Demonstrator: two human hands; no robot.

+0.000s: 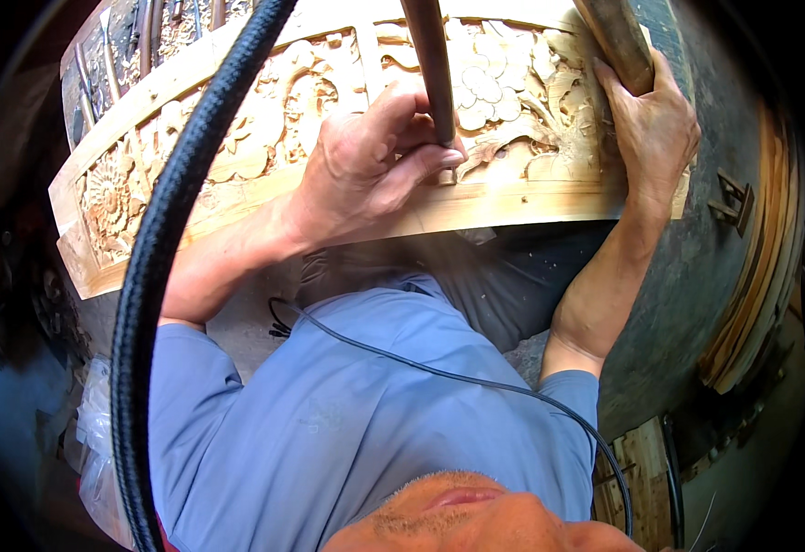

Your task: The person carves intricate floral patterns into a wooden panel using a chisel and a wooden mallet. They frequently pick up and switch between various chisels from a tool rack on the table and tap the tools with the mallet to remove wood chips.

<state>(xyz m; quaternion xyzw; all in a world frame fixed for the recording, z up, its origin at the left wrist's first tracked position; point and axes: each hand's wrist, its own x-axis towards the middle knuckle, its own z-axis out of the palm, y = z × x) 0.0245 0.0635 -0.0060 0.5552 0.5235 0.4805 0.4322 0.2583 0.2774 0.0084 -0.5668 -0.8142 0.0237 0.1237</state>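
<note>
A pale wooden panel [494, 202] carved with flowers, leaves and scrolls lies across the top of the view, over my lap. My left hand [366, 161] is closed on an upright chisel [425, 51], its fingertips low on the shaft near the metal end, which meets the panel's plain lower border. My right hand [653, 133] is closed round a thick wooden club [619, 37] at the panel's right end, above the carving.
Several chisels [108, 64] lie among shavings at the upper left. Long wooden boards [757, 239] are stacked at the right beside a small wooden object [734, 202]. A black braided cable [182, 175] crosses the left of the view; clear plastic bags [99, 432] are at lower left.
</note>
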